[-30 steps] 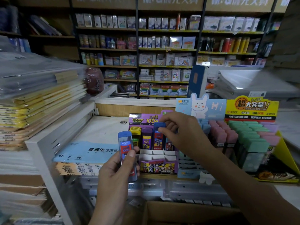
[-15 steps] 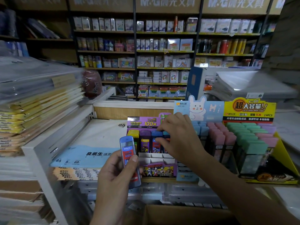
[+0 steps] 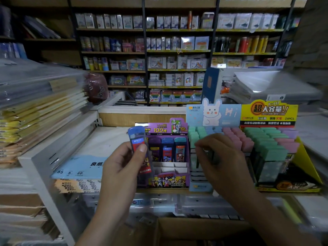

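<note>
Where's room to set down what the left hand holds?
The blue case could go in the empty front cells of the purple display box, or on the pale surface left of it. The pastel displays rightward are packed.

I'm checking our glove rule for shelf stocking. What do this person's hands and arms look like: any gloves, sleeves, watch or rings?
The left hand and the right hand are both bare, with no gloves. No ring, watch or bracelet shows on either. The left forearm and the right forearm are uncovered down to the picture's edge, with no sleeve in view. The picture is dim and partly blurred, so small marks cannot be ruled out.
</note>
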Motion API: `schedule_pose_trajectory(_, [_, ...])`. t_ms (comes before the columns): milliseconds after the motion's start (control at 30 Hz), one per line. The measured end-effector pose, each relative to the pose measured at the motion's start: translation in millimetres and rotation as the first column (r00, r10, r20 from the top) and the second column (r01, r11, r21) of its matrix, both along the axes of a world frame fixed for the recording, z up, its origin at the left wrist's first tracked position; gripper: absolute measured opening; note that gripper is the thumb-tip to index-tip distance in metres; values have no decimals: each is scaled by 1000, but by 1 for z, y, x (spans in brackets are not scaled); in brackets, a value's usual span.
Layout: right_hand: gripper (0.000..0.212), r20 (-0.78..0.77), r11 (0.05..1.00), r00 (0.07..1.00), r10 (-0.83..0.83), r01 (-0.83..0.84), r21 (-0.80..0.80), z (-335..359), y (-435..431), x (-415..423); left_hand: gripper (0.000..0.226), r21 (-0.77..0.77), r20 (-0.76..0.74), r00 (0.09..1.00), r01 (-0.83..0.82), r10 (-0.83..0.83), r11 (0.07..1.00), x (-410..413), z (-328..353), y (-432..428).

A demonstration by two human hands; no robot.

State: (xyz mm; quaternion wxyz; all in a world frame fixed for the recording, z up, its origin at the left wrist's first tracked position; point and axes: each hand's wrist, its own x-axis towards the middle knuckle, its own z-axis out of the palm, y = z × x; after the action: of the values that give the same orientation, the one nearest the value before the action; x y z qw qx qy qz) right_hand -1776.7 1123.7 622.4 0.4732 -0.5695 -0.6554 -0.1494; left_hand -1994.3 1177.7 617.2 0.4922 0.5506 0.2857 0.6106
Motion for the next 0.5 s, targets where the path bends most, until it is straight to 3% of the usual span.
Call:
schedule_pose_trajectory(200, [11,31,981,993,-115,119,-156,-37,-30,13,17,73,-78,995,75,-70,994,15,12,9])
schedule_pose_trajectory(500, [16,147,961,975,-169,196,-195,-57,-37,26,44,243,-343,939,60,28,968,31,18,32])
